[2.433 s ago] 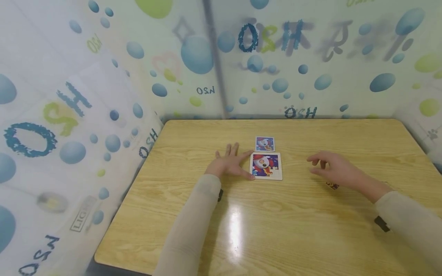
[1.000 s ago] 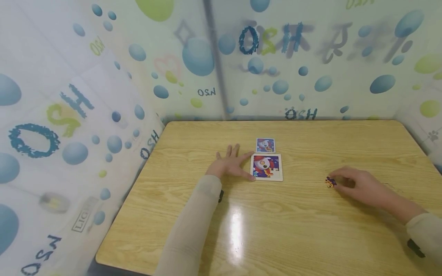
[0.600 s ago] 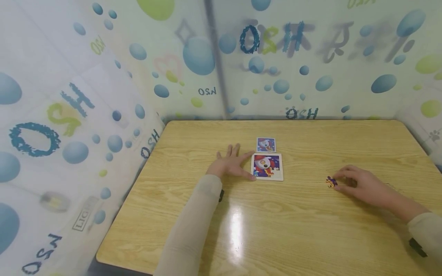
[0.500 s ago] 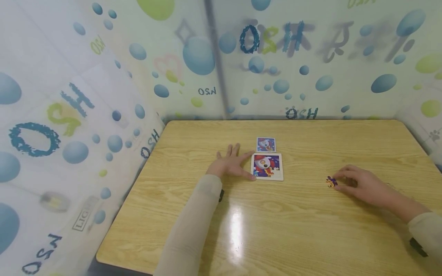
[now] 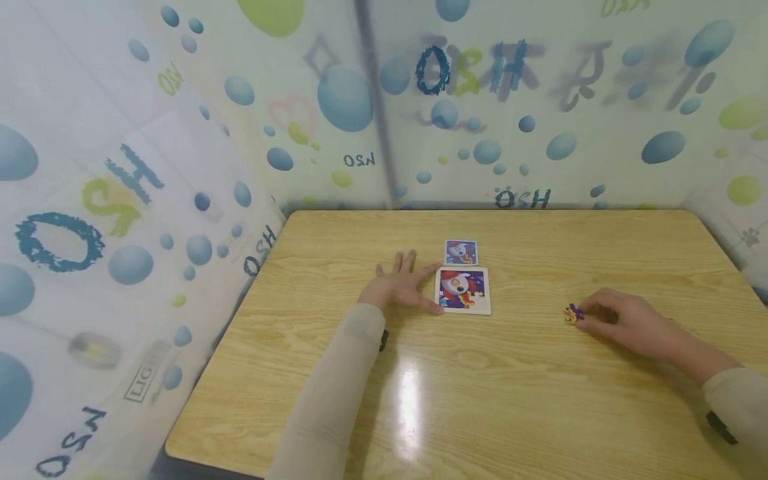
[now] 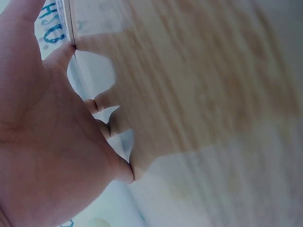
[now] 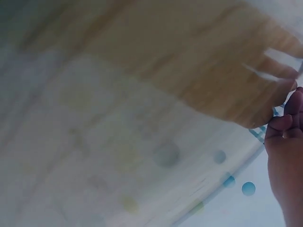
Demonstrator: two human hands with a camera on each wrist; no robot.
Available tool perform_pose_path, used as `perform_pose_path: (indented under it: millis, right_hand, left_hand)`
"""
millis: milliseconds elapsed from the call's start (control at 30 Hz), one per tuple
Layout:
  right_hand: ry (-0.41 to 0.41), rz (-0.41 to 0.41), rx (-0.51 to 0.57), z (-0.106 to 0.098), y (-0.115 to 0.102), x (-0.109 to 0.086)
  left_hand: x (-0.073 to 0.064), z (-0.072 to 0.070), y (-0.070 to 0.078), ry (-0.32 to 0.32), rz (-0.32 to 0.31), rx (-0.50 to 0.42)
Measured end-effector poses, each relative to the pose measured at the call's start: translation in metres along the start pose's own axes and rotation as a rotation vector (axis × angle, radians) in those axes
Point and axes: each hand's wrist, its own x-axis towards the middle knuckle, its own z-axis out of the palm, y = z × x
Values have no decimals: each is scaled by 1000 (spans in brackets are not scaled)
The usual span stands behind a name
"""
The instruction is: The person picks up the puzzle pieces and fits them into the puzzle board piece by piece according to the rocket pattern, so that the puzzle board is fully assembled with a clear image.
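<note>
A small square jigsaw puzzle (image 5: pixel 459 288) in a white frame lies flat on the wooden table, its lower right corner showing a bare white gap. My left hand (image 5: pixel 399 290) is spread beside it, with thumb and index fingertip touching the frame's left edge; the left wrist view shows this hand's fingertips down on the table. Farther right, my right hand (image 5: pixel 624 320) pinches a purple and orange jigsaw piece (image 5: pixel 573 313) between thumb and fingers, close over the table. In the right wrist view the right hand (image 7: pixel 286 132) shows at the right edge, and the piece is hidden there.
Just behind the framed puzzle lies a smaller picture card (image 5: pixel 461 252) with the same white character. The wooden table (image 5: pixel 336 373) meets a wall (image 5: pixel 408 133) printed with bubbles and letters at the back, and another such wall stands along the left.
My right hand has moved right and down to the jigsaw piece and taken it between thumb and fingers. In the last half second the piece has tilted slightly. The left hand stays in place.
</note>
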Motion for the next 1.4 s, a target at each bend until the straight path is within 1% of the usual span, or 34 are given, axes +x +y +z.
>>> perform_pose_path:
  millis: [167,267,333,467,600,700,867,900,933,1100,1200,1400]
  right_hand:
    - [-16,73,62,-1,-6,4]
    - [-28,97,99,1,-13,8]
    - [-33,90,110,2,-18,12]
    - [-41,61,119,7,-29,21]
    - [-51,60,117,12,-36,29]
    - [-52,63,121,16,-41,36]
    - [-48,54,119,21,-54,47]
    - [-48,50,121,22,-57,49]
    - [-53,50,123,24,-60,51]
    - [-78,29,137,30,-74,62]
    - [-94,24,146,35,-80,68]
    - [-106,39,178,43,-90,78]
  left_hand:
    - [2,1,1,-12,-26,17]
    - [3,1,2,-21,-40,26]
    - [3,2,1,-21,-41,28]
    - [3,2,-1,-7,-22,16]
    - [2,1,-1,-3,-7,5]
    - [4,2,-1,-9,-14,8]
    - [3,1,-1,-12,-20,9]
    - [5,2,-2,-8,-21,9]
    - [3,1,-1,-9,-19,4]
    - [5,2,-2,-11,-24,2]
    - [1,0,-1,-3,-14,-6]
    - [-2,1,-1,12,5,-7]
